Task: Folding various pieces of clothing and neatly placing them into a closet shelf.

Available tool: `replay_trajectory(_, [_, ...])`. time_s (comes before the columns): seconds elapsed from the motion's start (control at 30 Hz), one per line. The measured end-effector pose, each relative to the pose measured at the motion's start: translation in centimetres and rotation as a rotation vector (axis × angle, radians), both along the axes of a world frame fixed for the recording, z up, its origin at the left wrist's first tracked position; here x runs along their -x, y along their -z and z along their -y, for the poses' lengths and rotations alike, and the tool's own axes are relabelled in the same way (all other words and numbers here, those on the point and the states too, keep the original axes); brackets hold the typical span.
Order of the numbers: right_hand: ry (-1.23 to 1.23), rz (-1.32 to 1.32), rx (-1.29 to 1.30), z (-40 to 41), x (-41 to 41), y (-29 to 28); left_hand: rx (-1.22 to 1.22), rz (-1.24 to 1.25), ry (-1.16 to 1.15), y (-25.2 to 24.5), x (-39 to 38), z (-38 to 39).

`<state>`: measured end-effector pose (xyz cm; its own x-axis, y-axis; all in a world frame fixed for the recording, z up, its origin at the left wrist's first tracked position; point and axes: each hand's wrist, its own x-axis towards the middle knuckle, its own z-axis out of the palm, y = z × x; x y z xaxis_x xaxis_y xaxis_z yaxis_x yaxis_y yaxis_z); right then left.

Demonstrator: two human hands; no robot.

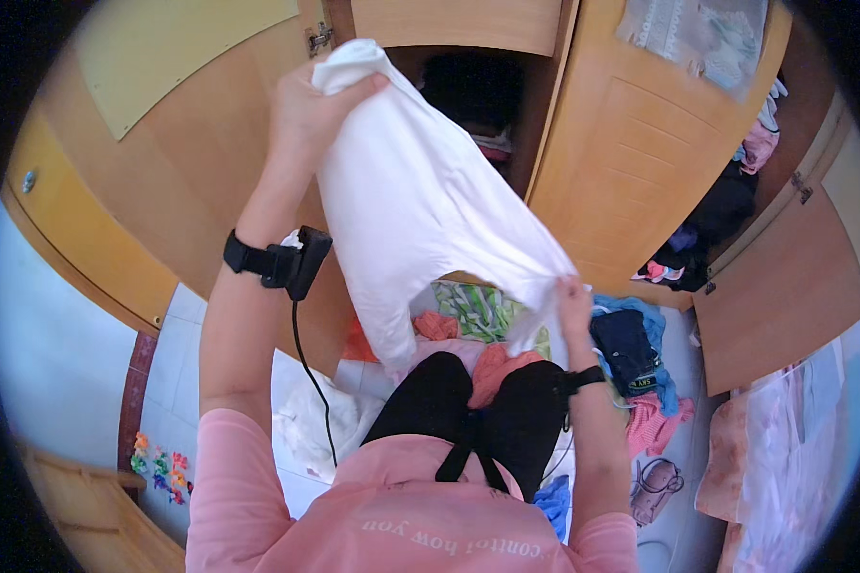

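Observation:
A pair of white trousers or leggings (pixel 416 179) hangs stretched between my two hands in front of the wardrobe. My left hand (pixel 330 93), raised high, grips the bunched waist end between thumb and fingers. Lower and to the right, my right hand (pixel 573 308) pinches the garment near one leg. The other leg dangles towards my lap. Below the cloth, a green and white patterned fabric (pixel 476 308) and a coral garment (pixel 498 372) lie by my knees. Most of my right hand's fingertips are blurred or hidden by the cloth.
Wardrobe doors (pixel 631 157) stand around me, with dark clothes (pixel 724 208) inside at right. On the tiled floor lie a white fluffy item (pixel 322 422), a navy garment (pixel 622 344), a pink knit (pixel 656 422) and a small handbag (pixel 656 490). A bed edge (pixel 731 458) is at right.

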<state>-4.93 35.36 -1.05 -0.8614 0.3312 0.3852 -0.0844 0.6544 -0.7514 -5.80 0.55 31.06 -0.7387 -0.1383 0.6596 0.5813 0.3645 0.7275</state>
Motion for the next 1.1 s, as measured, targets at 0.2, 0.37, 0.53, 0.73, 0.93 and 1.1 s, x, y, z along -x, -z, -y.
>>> replay_trajectory(0.2, [0.114, -0.251, 0.154, -11.9, -0.5, -6.1, 0.028, 0.041, 0.134, 4.4, 4.1, -0.6])
replay_trajectory(0.37, [0.444, -0.19, -0.173, -15.1, -4.3, -13.4, -0.118, 0.077, 0.314, 3.8, 3.3, -2.8])
replay_trajectory(0.53, [0.323, -0.196, 0.315, -20.2, -11.2, -13.0, 0.146, 0.123, 0.757, 5.5, -3.8, -4.2])
replay_trajectory(0.73, [0.289, -0.255, 0.308, -22.1, -22.4, -8.1, 0.408, 0.61, 1.744, 15.1, -12.6, -6.1])
replay_trajectory(0.93, [0.24, -0.056, -0.033, -21.1, -24.3, -7.3, 0.45, 0.735, 1.956, 22.0, -16.7, -7.2])
replay_trajectory(1.1, [0.168, 0.06, -0.278, -16.6, -15.5, -10.5, 0.503, 0.868, 2.075, 21.7, -17.4, -8.8])
